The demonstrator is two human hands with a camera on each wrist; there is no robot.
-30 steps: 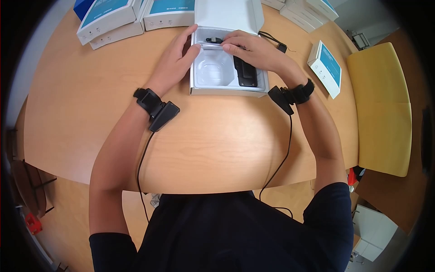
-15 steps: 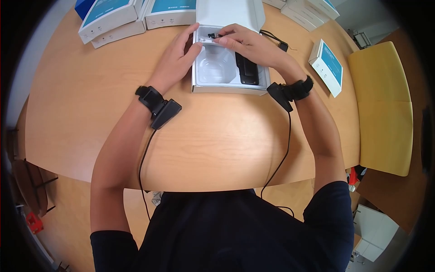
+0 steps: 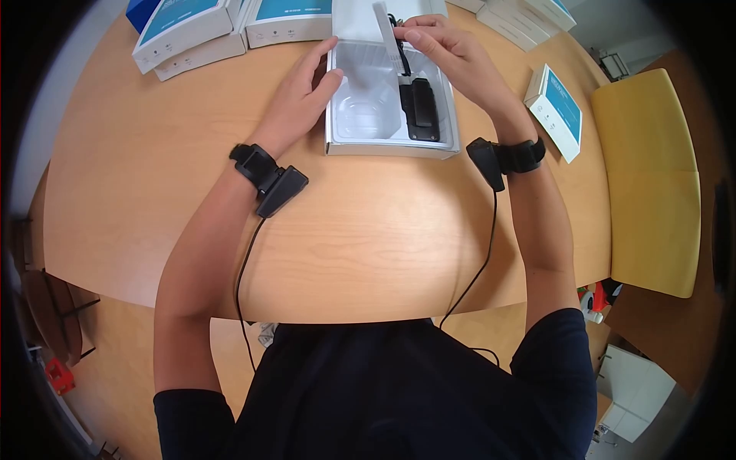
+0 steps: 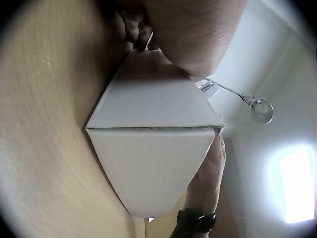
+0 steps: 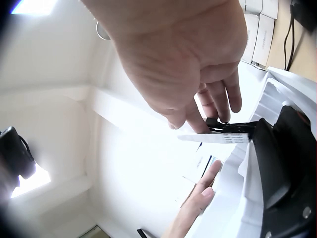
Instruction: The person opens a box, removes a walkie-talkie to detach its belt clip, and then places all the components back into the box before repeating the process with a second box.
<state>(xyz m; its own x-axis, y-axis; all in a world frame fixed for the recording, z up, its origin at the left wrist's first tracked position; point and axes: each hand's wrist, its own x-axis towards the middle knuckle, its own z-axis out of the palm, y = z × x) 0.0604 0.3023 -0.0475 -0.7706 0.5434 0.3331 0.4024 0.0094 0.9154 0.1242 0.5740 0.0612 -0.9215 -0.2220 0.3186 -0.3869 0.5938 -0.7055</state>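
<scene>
An open white box (image 3: 391, 150) stands on the table, its lid raised at the far side. My left hand (image 3: 299, 100) holds against the box's left wall, thumb and fingertips at the rim. Between thumb and fingers, my right hand (image 3: 452, 57) pinches a bundled black cable (image 3: 406, 61) together with a thin white strip (image 3: 386, 34), over the rear of the box. The right wrist view shows printing on that strip (image 5: 218, 138). A black device (image 3: 424, 111) lies in the right part of the white plastic insert (image 3: 364, 115), whose left hollow is bare.
White boxes with blue tops (image 3: 287, 23) are stacked at the back left, and more white boxes (image 3: 510, 27) at the back right. One single box (image 3: 553, 113) lies to the right. A yellow chair (image 3: 648, 184) stands by the table's right edge.
My right hand has raised the cable and white strip out of the rear compartment, up and to the right. The left hand stays at the box's left side.
</scene>
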